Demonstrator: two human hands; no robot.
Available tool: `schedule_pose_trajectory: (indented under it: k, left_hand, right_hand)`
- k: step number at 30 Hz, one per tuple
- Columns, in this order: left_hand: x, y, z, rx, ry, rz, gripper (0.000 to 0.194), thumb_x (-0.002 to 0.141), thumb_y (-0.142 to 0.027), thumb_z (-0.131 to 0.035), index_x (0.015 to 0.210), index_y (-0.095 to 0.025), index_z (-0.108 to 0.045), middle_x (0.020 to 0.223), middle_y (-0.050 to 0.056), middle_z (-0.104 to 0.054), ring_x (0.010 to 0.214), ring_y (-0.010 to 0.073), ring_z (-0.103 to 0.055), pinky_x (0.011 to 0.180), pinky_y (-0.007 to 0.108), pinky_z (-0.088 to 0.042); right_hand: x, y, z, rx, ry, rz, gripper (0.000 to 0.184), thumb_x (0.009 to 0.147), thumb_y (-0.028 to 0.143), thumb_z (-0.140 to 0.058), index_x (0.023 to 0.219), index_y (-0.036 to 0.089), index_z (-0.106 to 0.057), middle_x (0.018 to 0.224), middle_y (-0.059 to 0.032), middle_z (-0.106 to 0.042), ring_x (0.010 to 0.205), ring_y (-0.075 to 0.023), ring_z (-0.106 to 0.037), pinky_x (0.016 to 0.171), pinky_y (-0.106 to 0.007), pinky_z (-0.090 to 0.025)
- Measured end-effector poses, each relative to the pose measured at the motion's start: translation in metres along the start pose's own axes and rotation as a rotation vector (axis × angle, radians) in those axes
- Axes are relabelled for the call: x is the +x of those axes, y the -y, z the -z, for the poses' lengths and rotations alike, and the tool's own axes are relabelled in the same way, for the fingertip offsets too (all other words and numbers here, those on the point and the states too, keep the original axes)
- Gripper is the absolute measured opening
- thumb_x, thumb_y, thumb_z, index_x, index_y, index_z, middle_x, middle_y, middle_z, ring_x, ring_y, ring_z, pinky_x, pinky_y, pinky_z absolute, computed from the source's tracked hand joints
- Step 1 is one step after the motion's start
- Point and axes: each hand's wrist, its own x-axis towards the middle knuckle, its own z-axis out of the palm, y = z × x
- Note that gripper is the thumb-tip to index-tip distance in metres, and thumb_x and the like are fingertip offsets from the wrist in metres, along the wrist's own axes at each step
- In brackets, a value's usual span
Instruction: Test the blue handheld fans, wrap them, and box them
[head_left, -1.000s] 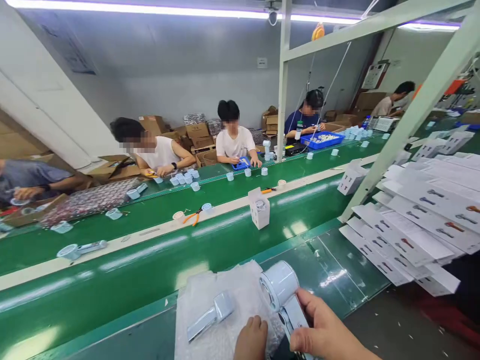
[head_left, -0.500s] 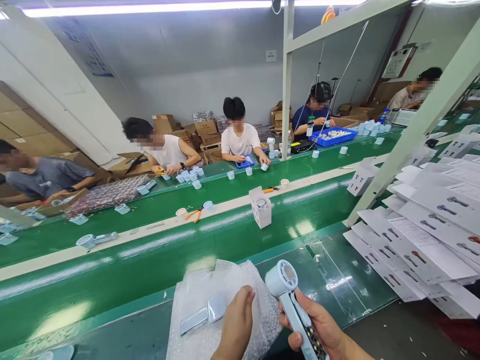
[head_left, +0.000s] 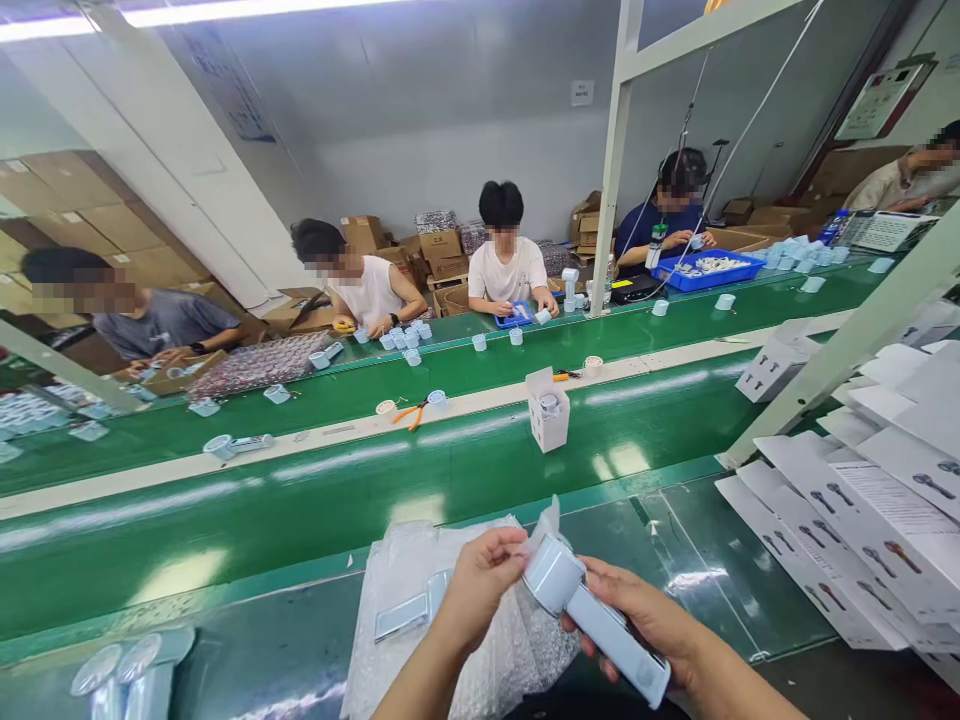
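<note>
A light blue handheld fan (head_left: 553, 572) is in my right hand (head_left: 637, 605), its round head up and to the left and its handle slanting down to the right. The right fingers wrap round the handle just below the head. My left hand (head_left: 487, 570) is closed at the head's left side, pinching a piece of clear plastic film (head_left: 549, 522) that stands up behind the head. Under my hands lies a stack of bubble-wrap bags (head_left: 397, 560). Another light blue fan (head_left: 401, 617) rests on the stack, partly hidden by my left forearm.
Two more fans (head_left: 142, 670) lie at the lower left. An open white box (head_left: 549, 425) stands on the green conveyor (head_left: 322, 510). Printed white cartons (head_left: 847, 520) are piled at right, beside a slanted post (head_left: 810, 375). Orange pliers (head_left: 411, 412) lie on the divider. Several co-workers sit opposite.
The fan has been turned so its head's other side faces me. My left hand has moved right and up to the head, where film now shows. The view has shifted left.
</note>
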Motion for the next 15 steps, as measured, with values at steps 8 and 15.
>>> schedule_pose_trajectory:
  k: [8,15]
  left_hand:
    - [-0.008,0.023,-0.012,0.497,-0.232,-0.396,0.020,0.079,-0.032,-0.058,0.090,-0.020,-0.069,0.084,0.006,-0.071,0.076,0.0191,-0.064,0.073,0.031,-0.051]
    - [-0.009,0.020,-0.008,0.601,-0.115,-0.601,0.019,0.088,-0.021,-0.048,0.098,-0.016,-0.064,0.086,0.008,-0.072,0.078,0.0190,-0.067,0.071,0.031,-0.055]
  right_hand:
    - [-0.012,-0.006,-0.020,-0.307,-0.281,-0.043,0.085,0.082,0.057,-0.054,0.148,0.029,-0.007,0.066,0.0014,-0.061,0.060,-0.0155,-0.063,0.042,-0.021,-0.050]
    - [-0.028,-0.004,-0.041,-0.474,-0.339,0.008,0.074,0.084,0.053,-0.055,0.145,0.033,-0.018,0.096,-0.0044,-0.061,0.071,-0.0164,-0.063,0.047,-0.023,-0.052]
